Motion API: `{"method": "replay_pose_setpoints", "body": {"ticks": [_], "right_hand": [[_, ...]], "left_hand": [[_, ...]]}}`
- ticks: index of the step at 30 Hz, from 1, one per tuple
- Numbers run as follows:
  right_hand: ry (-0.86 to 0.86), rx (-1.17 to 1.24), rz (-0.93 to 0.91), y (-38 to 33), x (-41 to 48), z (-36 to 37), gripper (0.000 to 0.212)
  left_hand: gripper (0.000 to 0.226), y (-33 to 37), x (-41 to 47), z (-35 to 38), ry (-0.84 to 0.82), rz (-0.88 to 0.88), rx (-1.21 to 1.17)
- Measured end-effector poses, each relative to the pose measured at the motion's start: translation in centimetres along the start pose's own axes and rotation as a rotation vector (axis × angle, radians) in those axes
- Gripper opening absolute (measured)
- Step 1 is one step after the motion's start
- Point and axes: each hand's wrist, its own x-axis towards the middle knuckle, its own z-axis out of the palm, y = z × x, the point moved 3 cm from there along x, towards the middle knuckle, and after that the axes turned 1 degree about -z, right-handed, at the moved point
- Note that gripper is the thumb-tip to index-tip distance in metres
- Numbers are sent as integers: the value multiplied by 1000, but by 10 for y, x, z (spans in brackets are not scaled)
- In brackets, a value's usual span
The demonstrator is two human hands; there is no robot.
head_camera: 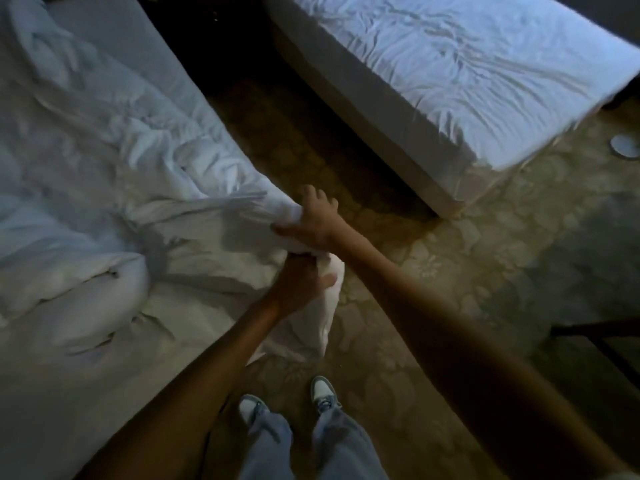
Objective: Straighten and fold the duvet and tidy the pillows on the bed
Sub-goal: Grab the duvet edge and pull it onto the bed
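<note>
With dim light blurring detail and the left hand's fingertips sinking out of sight into cloth, I'm seeing it and the right hand clenching the rumpled duvet's corner, bunched between their fingers at the bed's edge.

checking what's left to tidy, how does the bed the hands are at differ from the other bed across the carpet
The near bed carries a bunched, crumpled duvet; the far bed shows only a flat, wrinkled sheet. The near bed is being worked on: the left hand and right hand both grip the duvet's corner at its edge, while no hand touches the far bed. Both beds are dressed in white.
</note>
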Motion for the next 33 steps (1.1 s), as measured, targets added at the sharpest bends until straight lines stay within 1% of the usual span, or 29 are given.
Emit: {"method": "replay_pose_setpoints", "body": {"ticks": [1, 2, 3, 4, 5, 6, 7, 8, 9, 10, 11, 12, 13, 15, 17, 18, 20, 22, 24, 26, 27, 30, 33], "right_hand": [[-68, -181, -26, -5, 8, 15, 94], [-127, -303, -51, -5, 16, 30, 93], [-157, -354, -77, -5, 21, 40, 84], [-154, -355, -101, -3, 24, 46, 70], [-118, -334, -139, -2, 25, 48, 55], [-79, -305, -170, -1, 25, 49, 45], [-54, -276, -195, 0, 22, 50, 41], [-42, -252, -215, 2, 17, 51, 42], [-30, -235, -236, 3, 9, 52, 44], [-26, -228, -258, 5, 1, 54, 44], [-23, -223, -294, 6, -6, 56, 44], [-23, -222, -328, 8, -13, 57, 42], [-10, -223, -359, 10, -18, 54, 40], [57, -242, -368, 20, -22, 37, 40], [153, -242, -321, 39, -26, 6, 42], [202, -225, -290, 48, -28, -13, 41], [272, -188, -222, 70, -32, -49, 40], [257, -167, -159, 90, -37, -81, 43], [230, -149, -176, 99, -38, -99, 43], [243, -129, -234, 93, -39, -101, 34], [241, -122, -261, 85, -39, -96, 28], [199, -94, -335, 52, -36, -62, 13], [116, -45, -335, 13, -26, -16, 12]], "left_hand": [[63, -9, -3, 5, -11, 16, 8], [68, -16, -6, 8, -12, -5, -20], [66, -24, -9, 5, -2, -60, -65], [60, -31, -13, 0, 11, -116, -136], [49, -37, -16, -7, 41, -181, -260], [38, -47, -17, -16, 106, -258, -436], [31, -59, -17, -26, 203, -363, -645], [31, -70, -17, -37, 291, -493, -851], [39, -80, -14, -45, 330, -603, -1022], [51, -86, -10, -49, 320, -673, -1127], [60, -86, -5, -53, 280, -698, -1155], [65, -81, 2, -55, 250, -707, -1141], [65, -74, 10, -54, 253, -712, -1104], [64, -57, 32, -51, 314, -693, -982], [68, -24, 53, -45, 317, -595, -894], [63, -5, 64, -40, 282, -528, -865], [45, 36, 81, -30, 197, -396, -811], [40, 67, 96, -17, 132, -309, -731], [37, 84, 101, -9, 25, -258, -586], [21, 84, 96, -6, -49, -227, -458], [18, 80, 90, -9, -52, -223, -451], [24, 53, 67, -30, -52, -246, -429], [26, 8, 43, -67, -12, -285, -408]]}}
